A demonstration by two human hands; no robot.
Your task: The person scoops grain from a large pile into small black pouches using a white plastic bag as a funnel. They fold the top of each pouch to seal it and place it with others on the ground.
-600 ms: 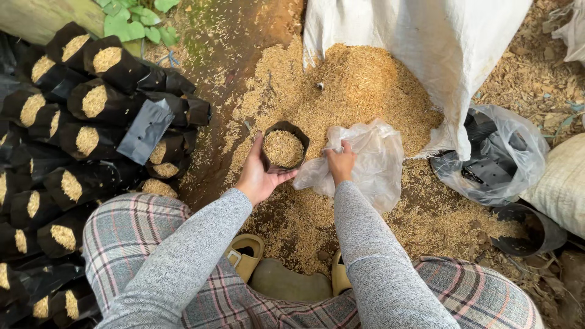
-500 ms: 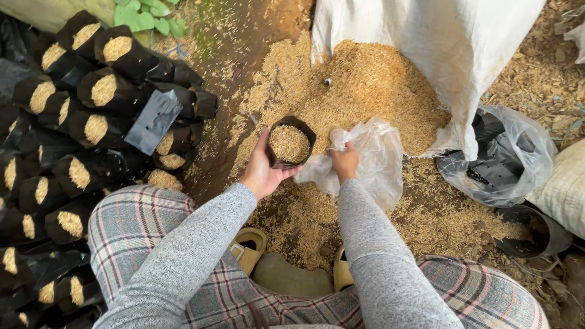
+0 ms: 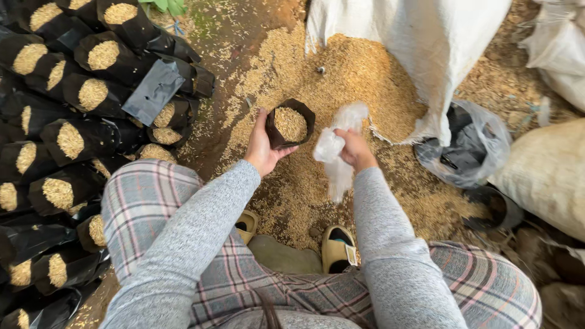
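A single head-worn camera looks steeply down, close over the person's own lap, arms and feet, onto the ground [image 3: 231, 49] just in front of them.

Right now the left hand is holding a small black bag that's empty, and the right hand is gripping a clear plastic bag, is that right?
Not quite. The small black bag in the left hand is not empty: the head view shows it filled nearly to the rim with tan husk-like grains. The rest stands: the right hand grips a clear plastic bag.
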